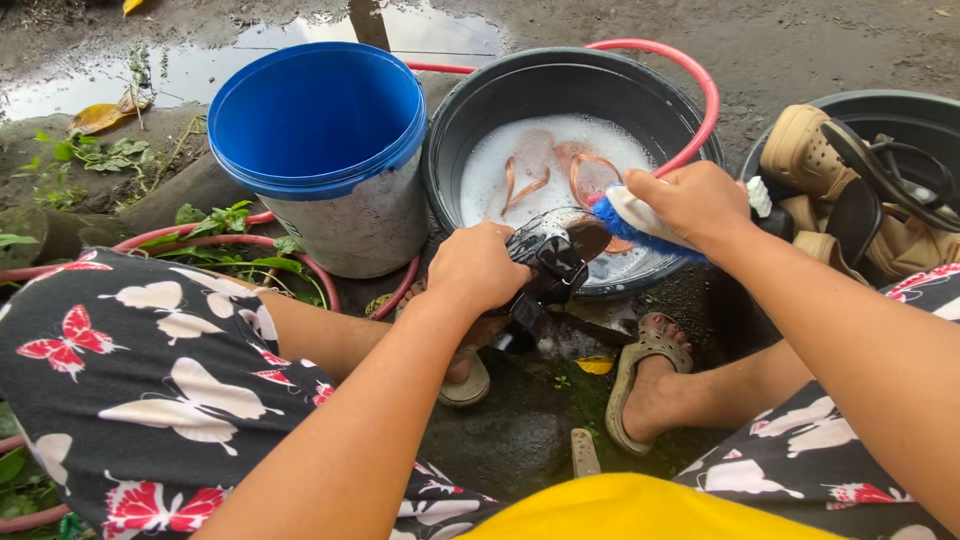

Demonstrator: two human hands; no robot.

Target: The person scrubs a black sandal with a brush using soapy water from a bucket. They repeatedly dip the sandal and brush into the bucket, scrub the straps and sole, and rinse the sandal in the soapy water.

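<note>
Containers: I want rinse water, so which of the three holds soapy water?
The dark basin in the middle: milky suds with sandals soaking; the blue bucket doesn't.

Wet, muddy ground carries a blue bucket, a dark basin of soapy water just beyond the fingers — and a red hose.

Black sandal and blue brush over the soapy basin

The sandal is black, wet and glossy, tilted with its brown sole end up, gripped in the left hand just at the near rim of the dark basin. The brush, white-backed with blue bristles, lies bristles-down against the sandal's raised end, clasped in the right hand.
</note>
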